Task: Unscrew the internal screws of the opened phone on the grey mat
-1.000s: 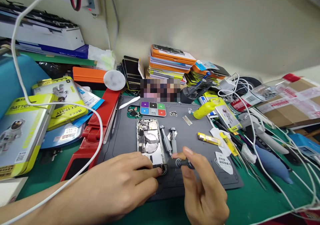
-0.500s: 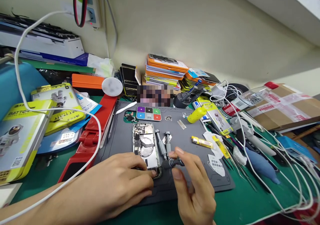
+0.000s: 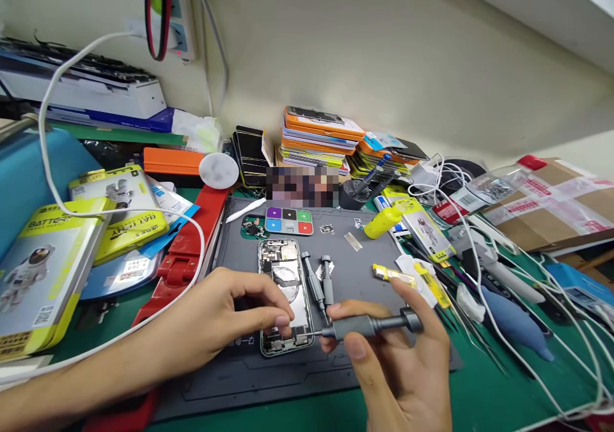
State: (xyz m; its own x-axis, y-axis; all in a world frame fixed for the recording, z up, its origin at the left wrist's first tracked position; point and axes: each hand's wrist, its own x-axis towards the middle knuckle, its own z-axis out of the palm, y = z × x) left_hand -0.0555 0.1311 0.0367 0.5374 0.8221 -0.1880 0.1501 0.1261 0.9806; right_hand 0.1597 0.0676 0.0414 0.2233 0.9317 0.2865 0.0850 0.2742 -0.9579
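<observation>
An opened smartphone (image 3: pixel 298 301) lies on the dark grey mat, its inner boards and a round coil showing. My left hand (image 3: pixel 240 310) hovers over the phone's lower left part, thumb and forefinger tips together; whether they pinch anything small is not visible. A grey screwdriver (image 3: pixel 355 327) is in my right hand (image 3: pixel 403 361), held nearly level between the fingers and thumb. Its thin tip points left, at the phone's lower end. Two more grey screwdrivers, one of them a slim driver (image 3: pixel 314 285), lie beside the phone's right edge.
A multicoloured screw tray (image 3: pixel 288 221) and a small green circuit board (image 3: pixel 254 227) lie beyond the phone. A yellow bottle (image 3: pixel 382 221) stands to the right. Battery packs (image 3: pixel 52 272) and a red clamp-like tool (image 3: pixel 185 243) are at left. White cables (image 3: pixel 480 291) trail across the right side.
My left hand has risen from the phone's lower end, bringing its thumb and forefinger together. My right hand has swung the screwdriver nearly level, its tip now toward the phone. The camera view has shifted slightly.
</observation>
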